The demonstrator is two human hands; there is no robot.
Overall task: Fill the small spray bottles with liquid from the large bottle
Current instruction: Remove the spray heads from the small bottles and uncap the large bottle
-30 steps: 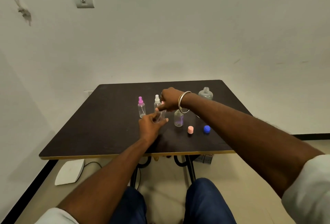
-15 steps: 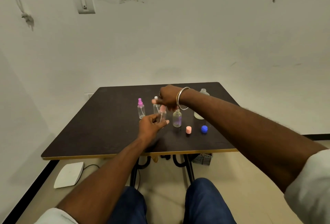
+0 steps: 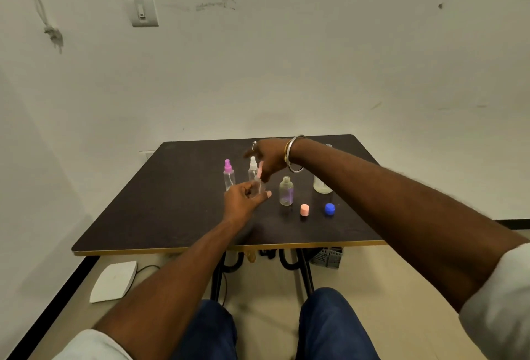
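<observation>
A: What does the table look like?

B: It is dark, almost black, with a thin yellow edge at the front, and it stands against a plain pale wall. A switch plate is on that wall, and a cable hangs at the upper left. A white flat object lies on the floor beside the table legs.

A: And the hands?

B: The left hand has its grip closed around a small clear bottle. The right hand is just above it, fingers pinching a pink spray top at the bottle's neck — the picture is blurred there, so I cannot tell whether the top is seated.

A: Where are the other bottles?

B: A pink-topped spray bottle and a white-topped one stand behind the left hand. An open small bottle stands to the right, then a pink cap and a blue cap. The large bottle stands further back — partly hidden by the right forearm.
</observation>
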